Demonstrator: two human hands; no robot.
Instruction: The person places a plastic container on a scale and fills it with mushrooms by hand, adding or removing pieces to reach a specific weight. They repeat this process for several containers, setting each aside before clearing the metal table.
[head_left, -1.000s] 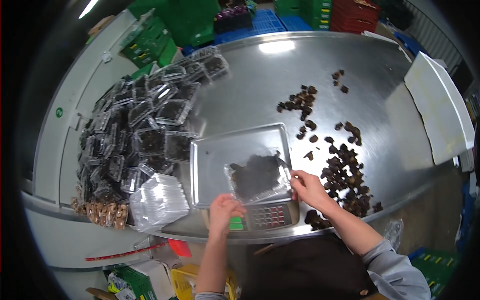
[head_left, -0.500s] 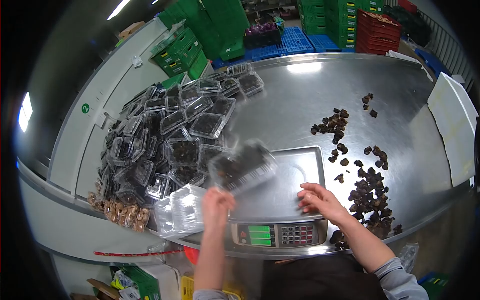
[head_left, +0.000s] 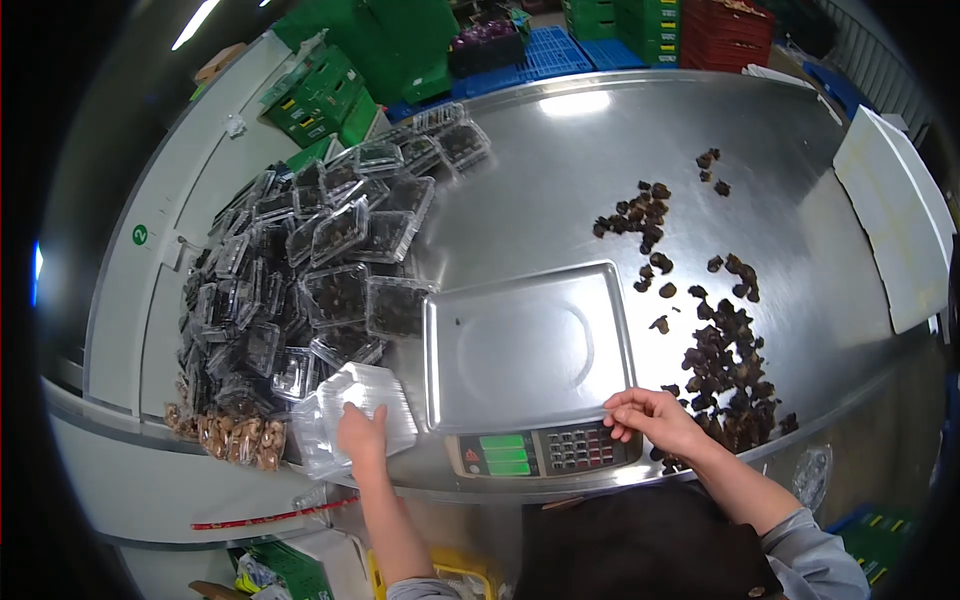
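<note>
My left hand (head_left: 363,437) lies over a stack of clear plastic clamshell boxes (head_left: 392,398), its thumb and forefinger apart; whether it grips one of them is hard to see. Beside the lower right corner of the digital scale, my right hand (head_left: 660,422) hovers with loosely bent fingers and nothing in them. The scale's metal pan (head_left: 500,345) is bare except for a tiny dark speck. Below the pan are a green display and a keypad (head_left: 580,450). Dark brown wood-ear-like mushroom pieces (head_left: 725,360) are scattered on the steel table right of the scale.
Filled clear boxes (head_left: 335,290) of dark pieces are heaped on the left side of the steel table (head_left: 510,200). Packs of light brown mushrooms (head_left: 240,440) lie at the heap's near end. A white foam panel (head_left: 890,215) stands at the right edge. Green crates (head_left: 320,95) stand behind.
The filled box that was moving above the scale has left my left hand, which moved down-left onto the clear box stack. My right hand's fingers have curled more. The view has shifted.
</note>
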